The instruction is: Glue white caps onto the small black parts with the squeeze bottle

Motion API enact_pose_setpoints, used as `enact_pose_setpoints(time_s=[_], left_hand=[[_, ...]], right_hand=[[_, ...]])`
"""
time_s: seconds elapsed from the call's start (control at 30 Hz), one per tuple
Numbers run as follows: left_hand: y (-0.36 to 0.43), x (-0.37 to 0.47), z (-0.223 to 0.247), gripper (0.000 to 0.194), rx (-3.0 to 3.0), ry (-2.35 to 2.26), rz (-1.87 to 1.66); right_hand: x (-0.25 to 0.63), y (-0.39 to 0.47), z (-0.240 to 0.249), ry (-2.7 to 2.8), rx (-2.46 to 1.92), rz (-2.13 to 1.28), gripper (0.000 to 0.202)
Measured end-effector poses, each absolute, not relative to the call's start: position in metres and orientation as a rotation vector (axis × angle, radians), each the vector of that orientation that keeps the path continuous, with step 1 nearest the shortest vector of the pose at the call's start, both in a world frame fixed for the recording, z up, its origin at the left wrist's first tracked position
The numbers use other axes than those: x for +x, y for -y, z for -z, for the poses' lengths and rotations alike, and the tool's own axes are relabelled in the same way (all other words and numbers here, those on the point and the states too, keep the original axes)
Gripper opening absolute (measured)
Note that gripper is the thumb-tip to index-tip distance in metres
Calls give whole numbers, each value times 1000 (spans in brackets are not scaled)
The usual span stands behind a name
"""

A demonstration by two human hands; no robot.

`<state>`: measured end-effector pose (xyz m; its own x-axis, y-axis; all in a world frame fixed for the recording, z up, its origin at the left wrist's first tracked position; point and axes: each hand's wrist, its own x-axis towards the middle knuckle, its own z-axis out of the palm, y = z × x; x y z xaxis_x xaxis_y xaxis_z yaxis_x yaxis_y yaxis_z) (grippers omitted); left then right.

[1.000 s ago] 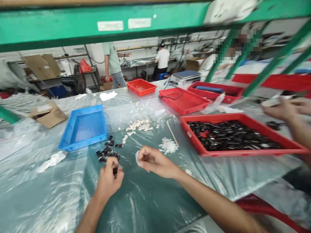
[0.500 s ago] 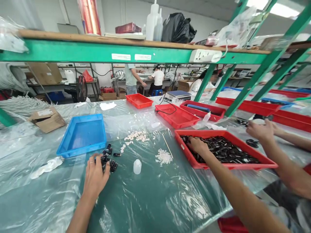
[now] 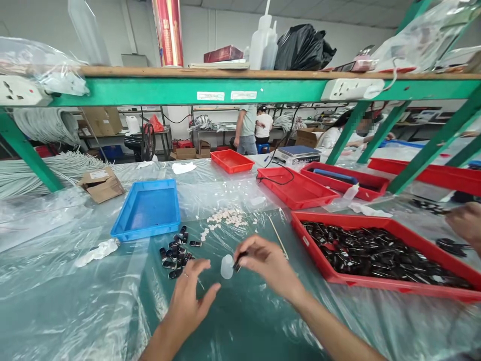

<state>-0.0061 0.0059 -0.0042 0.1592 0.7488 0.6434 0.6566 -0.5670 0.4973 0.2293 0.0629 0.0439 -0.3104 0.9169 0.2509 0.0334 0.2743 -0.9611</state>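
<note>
My right hand [image 3: 265, 263] pinches a small black part [image 3: 238, 261] at its fingertips, close to the right side of a small translucent plastic bottle [image 3: 227, 266] on the table. My left hand [image 3: 193, 291] has thumb and fingers apart with nothing between them, just left of that bottle. Beyond the left hand lies a loose pile of black parts [image 3: 176, 253] with pale ends. A red tray [image 3: 311, 250] full of similar black pieces [image 3: 376, 250] stands to the right. Small pale pieces [image 3: 227, 217] are scattered behind the bottle.
A blue tray [image 3: 118, 228] stands at left, near a crumpled white cloth [image 3: 98, 252]. A thin stick [image 3: 277, 234] lies right of centre. More red trays [image 3: 296, 198] and a scale [image 3: 298, 153] are farther back. A green shelf beam [image 3: 150, 92] crosses above. Another person's hand [image 3: 468, 223] is at right.
My right hand has left the red tray and come to the middle with a black part. My left hand has moved off the black pile toward the bottle and opened. The view has turned right-to-left.
</note>
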Motion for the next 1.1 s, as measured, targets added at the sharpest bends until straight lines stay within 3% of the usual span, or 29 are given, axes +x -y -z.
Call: enact_pose_setpoints(time_s=[0.07, 0.2, 0.4, 0.53, 0.73, 0.93, 1.1], left_hand=[[0, 1, 4, 45, 2297, -1244, -1520], [7, 11, 1, 22, 2305, -1147, -1633], [11, 12, 3, 26, 2274, -1173, -1566], [0, 2, 9, 22, 1979, -1224, -1599], [-20, -9, 17, 8, 1661, -1415, -1467], [-24, -9, 19, 13, 1579, -1337, -1267], [-24, -7, 15, 18, 1547, -1231, -1135]], right_hand=[[196, -48, -32, 1560, -760, -1308, 45], [168, -35, -9, 1490, -619, -1436, 53], [191, -40, -10, 1543, -645, -1421, 39], [236, -66, -9, 1668, -898, -1135, 22], [273, -98, 25, 1951, -1038, -1247, 73], [247, -83, 44, 1997, -1086, -1212, 35], [247, -73, 34, 1965, -984, -1206, 27]])
